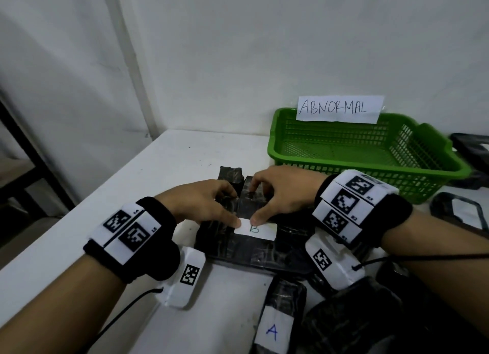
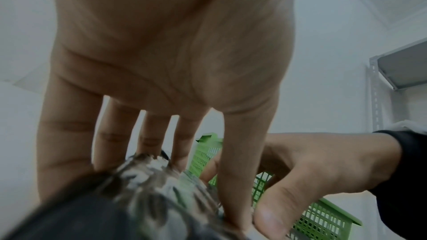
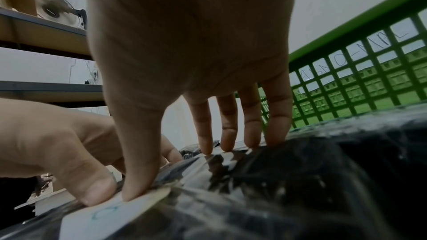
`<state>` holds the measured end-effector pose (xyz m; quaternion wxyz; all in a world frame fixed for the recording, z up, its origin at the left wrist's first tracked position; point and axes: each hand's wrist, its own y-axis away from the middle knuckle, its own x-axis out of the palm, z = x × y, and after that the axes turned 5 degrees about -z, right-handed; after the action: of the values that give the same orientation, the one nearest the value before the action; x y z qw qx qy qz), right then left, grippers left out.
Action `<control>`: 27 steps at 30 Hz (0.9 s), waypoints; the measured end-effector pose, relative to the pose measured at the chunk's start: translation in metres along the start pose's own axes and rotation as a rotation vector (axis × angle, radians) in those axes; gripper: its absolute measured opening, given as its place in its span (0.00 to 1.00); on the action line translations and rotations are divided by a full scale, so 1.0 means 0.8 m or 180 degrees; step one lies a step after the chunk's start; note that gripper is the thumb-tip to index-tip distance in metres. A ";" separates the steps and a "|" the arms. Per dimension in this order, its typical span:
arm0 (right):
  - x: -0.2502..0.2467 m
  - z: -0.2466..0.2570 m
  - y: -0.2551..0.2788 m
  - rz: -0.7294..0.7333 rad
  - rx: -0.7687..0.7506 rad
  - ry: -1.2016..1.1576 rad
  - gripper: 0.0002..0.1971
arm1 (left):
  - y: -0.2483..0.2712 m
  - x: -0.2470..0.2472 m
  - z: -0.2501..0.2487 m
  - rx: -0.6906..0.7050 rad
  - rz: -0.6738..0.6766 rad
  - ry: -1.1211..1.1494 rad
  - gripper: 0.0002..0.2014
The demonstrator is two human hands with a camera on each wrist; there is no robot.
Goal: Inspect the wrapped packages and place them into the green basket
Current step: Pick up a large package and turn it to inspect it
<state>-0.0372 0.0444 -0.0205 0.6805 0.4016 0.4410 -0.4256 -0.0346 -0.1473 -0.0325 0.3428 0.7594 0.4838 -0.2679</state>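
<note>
With both hands already down on it, the black wrapped package marked B (image 1: 254, 245) lies flat on the white table (image 1: 164, 168), right under the fingers, its long axis running roughly left-right across the person. Left hand (image 1: 203, 203) sits on its left half, right hand (image 1: 285, 195) on its right half; 2 thumbs meet at the top edge of the white B label (image 1: 256, 230). Fingers of both hands reach over the far side, fairly straight and spread, pressing on the wrap rather than curled round it; no clear pinch visible. The green basket (image 1: 370, 165) with the ABNORMAL sign (image 1: 340, 109) stands ahead and to the right, just beyond the right hand, so the right hand is nearer. Probable move: lift and carry forward-right. A package marked A (image 1: 277, 322) lies nearer the body, apart from B.
</note>
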 end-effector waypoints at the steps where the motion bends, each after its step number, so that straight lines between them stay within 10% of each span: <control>1: 0.000 -0.001 0.000 -0.0009 -0.0009 -0.0001 0.36 | -0.001 0.000 0.000 0.0004 0.0000 -0.0004 0.30; 16: -0.002 -0.010 0.004 -0.0017 -0.0132 -0.0140 0.36 | -0.003 -0.008 0.002 -0.0019 0.0152 0.0491 0.21; 22: -0.018 -0.007 0.006 -0.0015 -0.0138 -0.0530 0.23 | 0.007 -0.038 0.004 0.0234 -0.0390 0.1159 0.20; 27: -0.039 -0.011 0.003 -0.0555 0.0108 -0.1209 0.32 | 0.010 -0.049 0.003 0.0426 -0.1038 0.1820 0.19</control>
<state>-0.0450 0.0602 0.0067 0.7051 0.2859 0.3305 -0.5584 -0.0428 -0.1732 -0.0027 0.0952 0.7372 0.6568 -0.1266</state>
